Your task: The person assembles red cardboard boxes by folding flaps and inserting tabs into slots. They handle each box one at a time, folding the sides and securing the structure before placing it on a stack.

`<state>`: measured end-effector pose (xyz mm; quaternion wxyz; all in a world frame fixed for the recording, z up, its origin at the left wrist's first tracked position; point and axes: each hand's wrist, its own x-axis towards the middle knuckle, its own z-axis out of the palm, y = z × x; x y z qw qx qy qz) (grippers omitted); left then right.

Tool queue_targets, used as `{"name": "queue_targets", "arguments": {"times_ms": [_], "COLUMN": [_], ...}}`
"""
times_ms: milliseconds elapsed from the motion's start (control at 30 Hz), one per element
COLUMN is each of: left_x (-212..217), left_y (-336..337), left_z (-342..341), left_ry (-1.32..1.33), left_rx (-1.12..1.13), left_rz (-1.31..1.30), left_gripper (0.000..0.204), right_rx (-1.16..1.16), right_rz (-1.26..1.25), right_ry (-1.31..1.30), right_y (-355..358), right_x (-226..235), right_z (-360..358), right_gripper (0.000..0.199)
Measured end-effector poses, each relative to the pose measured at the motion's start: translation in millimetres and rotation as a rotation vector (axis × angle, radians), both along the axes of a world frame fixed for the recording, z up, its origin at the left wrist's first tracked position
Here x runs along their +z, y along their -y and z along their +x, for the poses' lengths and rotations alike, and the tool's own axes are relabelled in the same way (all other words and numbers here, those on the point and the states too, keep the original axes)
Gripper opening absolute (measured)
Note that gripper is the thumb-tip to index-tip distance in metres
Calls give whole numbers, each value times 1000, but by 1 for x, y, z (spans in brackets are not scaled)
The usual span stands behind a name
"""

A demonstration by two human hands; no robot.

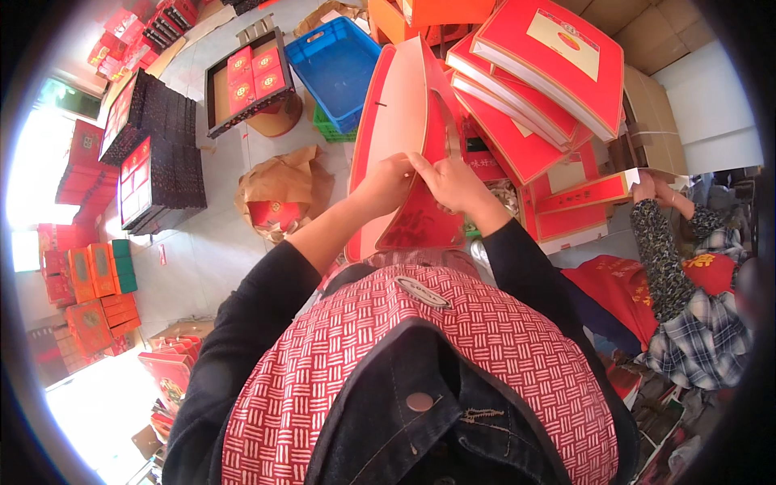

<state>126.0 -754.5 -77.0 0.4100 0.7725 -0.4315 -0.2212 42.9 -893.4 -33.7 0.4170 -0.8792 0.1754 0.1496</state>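
Dark stack: tall pile of dark boxes with red tops (174, 182), way over left, well apart from both hands.
Tray: black-rimmed rectangular tray (219, 87) with four square red boxes (267, 61) in it, ahead and left.
Brown paper: crumpled brown paper bag (309, 168) with something red showing in it, left of the left forearm.
Blue crate: open blue plastic crate (339, 73), just past the brown bag, farther out.
Red bag: long red bag-like thing, looks like card, with a pale pink face (396, 101). It's right in front of the apron, long axis pointing away from the body, far end leaning a bit right.
Left hand: left hand (385, 184) is narrow, fingers pinching the bag's edge where pink meets red.
Right hand: right hand (455, 184) is curled in too, thumb toward the left one, gripping the same edge afaict. Hidden fingertips, can't tell more.
Key relation: imo it's this: hands almost touching mid-length, most of the pink face stretching out beyond them, left hand nearer it, right hand over the red side.
Right pile: thick flat red boxes with pale edges (501, 36), stacked askew, beyond the right hand.
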Motion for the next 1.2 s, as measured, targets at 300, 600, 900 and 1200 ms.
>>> {"name": "queue_targets", "arguments": {"times_ms": [300, 600, 900, 1200], "left_x": [-3, -6, 12, 54], "left_y": [12, 7, 36, 47], "left_z": [-23, -43, -67, -45], "left_ry": [-509, -838, -261, 595], "left_rx": [111, 384, 182, 201], "left_rz": [83, 5, -98, -243], "left_gripper": [10, 22, 26, 37], "right_rx": [-58, -545, -581, -417], "right_rz": [-141, 1002, -112, -582], "right_ry": [8, 135, 462, 110], "right_y": [29, 55, 55, 84], "right_x": [-1, -63, -153, -175], "right_z": [-3, -41, -49, -67], "right_gripper": [51, 47, 44, 47]}}
